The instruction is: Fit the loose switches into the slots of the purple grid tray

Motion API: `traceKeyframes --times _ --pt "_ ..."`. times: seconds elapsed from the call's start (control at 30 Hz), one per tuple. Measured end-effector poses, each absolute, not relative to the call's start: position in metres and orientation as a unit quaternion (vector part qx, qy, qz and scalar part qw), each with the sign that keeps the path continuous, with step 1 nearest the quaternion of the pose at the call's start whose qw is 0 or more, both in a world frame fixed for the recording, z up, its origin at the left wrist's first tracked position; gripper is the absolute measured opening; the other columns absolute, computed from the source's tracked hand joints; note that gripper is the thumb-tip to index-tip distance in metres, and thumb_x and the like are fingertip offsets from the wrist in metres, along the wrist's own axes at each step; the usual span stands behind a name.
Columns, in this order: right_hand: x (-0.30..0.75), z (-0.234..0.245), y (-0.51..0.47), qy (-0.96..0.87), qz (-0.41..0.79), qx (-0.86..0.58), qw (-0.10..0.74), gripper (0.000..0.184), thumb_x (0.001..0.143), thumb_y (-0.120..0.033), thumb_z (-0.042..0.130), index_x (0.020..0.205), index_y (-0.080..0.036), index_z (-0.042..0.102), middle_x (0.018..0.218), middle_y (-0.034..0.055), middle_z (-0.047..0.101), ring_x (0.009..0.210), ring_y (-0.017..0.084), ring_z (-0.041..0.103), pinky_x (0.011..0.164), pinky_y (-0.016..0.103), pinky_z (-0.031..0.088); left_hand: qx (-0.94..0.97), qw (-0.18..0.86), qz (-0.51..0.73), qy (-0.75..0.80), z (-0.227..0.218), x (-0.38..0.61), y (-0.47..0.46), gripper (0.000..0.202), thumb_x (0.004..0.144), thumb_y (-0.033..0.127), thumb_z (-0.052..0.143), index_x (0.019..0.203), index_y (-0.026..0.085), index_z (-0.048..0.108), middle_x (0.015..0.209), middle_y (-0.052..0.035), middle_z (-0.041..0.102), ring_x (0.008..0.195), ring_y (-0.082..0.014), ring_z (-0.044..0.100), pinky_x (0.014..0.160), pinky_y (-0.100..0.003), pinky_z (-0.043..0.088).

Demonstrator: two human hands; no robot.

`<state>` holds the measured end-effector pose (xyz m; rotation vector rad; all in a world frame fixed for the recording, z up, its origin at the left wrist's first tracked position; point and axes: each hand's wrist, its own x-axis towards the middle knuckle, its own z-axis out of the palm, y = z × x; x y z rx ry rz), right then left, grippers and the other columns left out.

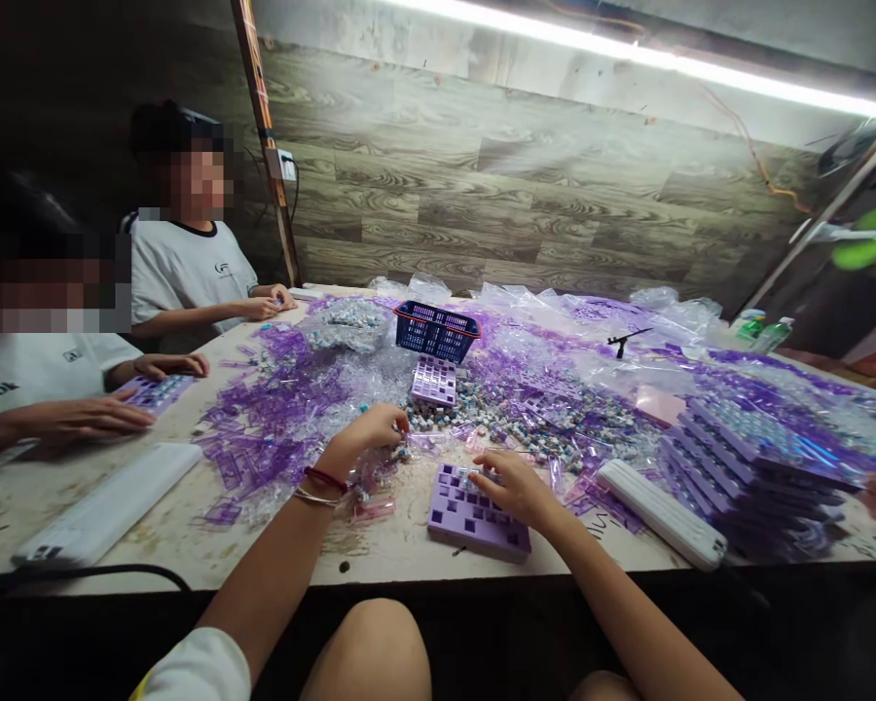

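Purple and square-holed, a tray (474,512) is being touched on its far part by the bent fingers of the right hand (509,482), and is lying at the near centre of a pale table (380,565). The left hand (378,428) is being held apart from the right, farther off and to the left, its fingers curled at the near edge of a heap of small pieces (503,404). Whether anything is being pinched by either hand cannot be told. Beyond, a second purple tray (433,381) is being backed by a dark blue basket (436,336). To the right, a white bar (664,514) is being flanked by a stack of purple trays (730,477). At the left, another tray (162,391) is being handled by a seated co-worker (44,370), and farther off a second co-worker (186,273) is being seen with hands close together.
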<state>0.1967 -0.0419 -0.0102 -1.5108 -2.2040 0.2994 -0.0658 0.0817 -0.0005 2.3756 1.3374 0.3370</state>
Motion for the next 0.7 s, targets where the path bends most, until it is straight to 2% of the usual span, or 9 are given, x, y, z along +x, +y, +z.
traceKeyframes --times 0.2,0.37,0.47,0.6,0.7 --pt "0.185 -0.006 -0.041 -0.781 0.053 -0.573 0.242 0.017 0.086 -0.028 0.058 0.095 -0.016 0.067 0.099 0.0100 0.068 0.096 0.025 0.061 0.085 0.037 0.046 0.864 0.210 0.098 0.448 0.009 -0.068 0.080 0.039 0.057 0.005 0.051 0.089 0.013 0.073 0.095 -0.0073 0.070 0.082 -0.0195 0.062 0.069 -0.022 0.046" --pt "0.153 0.000 -0.037 -0.805 0.067 -0.533 0.250 0.015 0.084 -0.019 0.059 0.097 -0.018 0.067 0.101 0.0074 0.069 0.098 0.022 0.061 0.090 0.033 0.045 0.851 0.214 0.098 0.470 0.002 -0.069 0.084 0.033 0.059 0.006 0.052 0.084 0.012 0.074 0.080 -0.0054 0.071 0.070 -0.0163 0.062 0.060 -0.020 0.043" --pt "0.131 0.000 -0.032 -0.831 0.070 -0.504 0.222 0.025 0.083 -0.011 0.056 0.104 -0.019 0.067 0.109 0.0059 0.069 0.103 0.020 0.061 0.093 0.030 0.043 0.849 0.216 0.097 0.473 -0.004 -0.069 0.088 0.029 0.061 0.009 0.054 0.082 0.011 0.074 0.076 -0.0049 0.071 0.067 -0.0156 0.061 0.058 -0.020 0.041" --pt "0.112 -0.001 -0.023 -0.851 0.053 -0.496 0.166 0.031 0.083 -0.012 0.055 0.112 -0.020 0.064 0.113 0.0063 0.068 0.108 0.022 0.058 0.093 0.032 0.041 0.847 0.219 0.102 0.474 -0.008 -0.068 0.088 0.025 0.061 0.014 0.059 0.080 0.012 0.074 0.069 -0.0032 0.069 0.063 -0.0141 0.058 0.056 -0.020 0.039" --pt "0.106 0.000 -0.019 -0.849 0.048 -0.505 0.147 0.027 0.080 -0.011 0.057 0.104 -0.020 0.066 0.108 0.0072 0.069 0.105 0.023 0.058 0.090 0.033 0.042 0.844 0.221 0.106 0.477 -0.009 -0.065 0.087 0.025 0.060 0.014 0.056 0.077 0.012 0.074 0.066 -0.0026 0.068 0.059 -0.0134 0.056 0.054 -0.020 0.038"
